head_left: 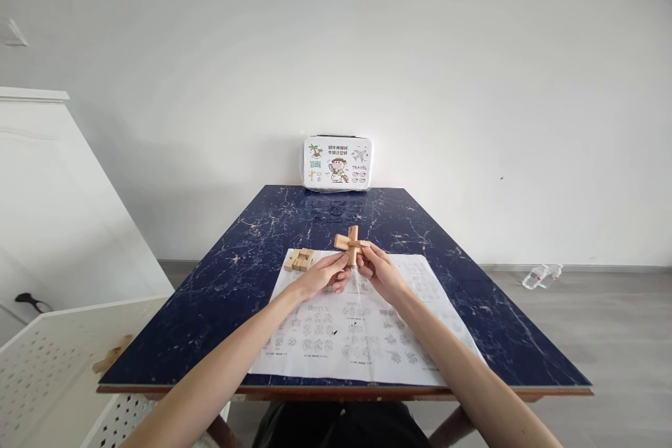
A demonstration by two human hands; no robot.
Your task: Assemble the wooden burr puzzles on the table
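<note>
A small wooden cross-shaped puzzle (pixel 351 243) is held upright above a printed sheet (pixel 362 336) on the dark blue marble table (pixel 236 280). My left hand (pixel 325 274) pinches its lower part from the left, fingers closed. From the right, my right hand (pixel 379 269) grips the same puzzle with closed fingers. Several loose wooden puzzle pieces (pixel 299 260) lie at the sheet's far left corner, just left of my left hand.
A white case (pixel 337 163) with cartoon travel prints stands against the wall at the table's far edge. A white perforated bin (pixel 57 357) is at the left. A plastic bottle (pixel 540 275) lies on the floor at the right.
</note>
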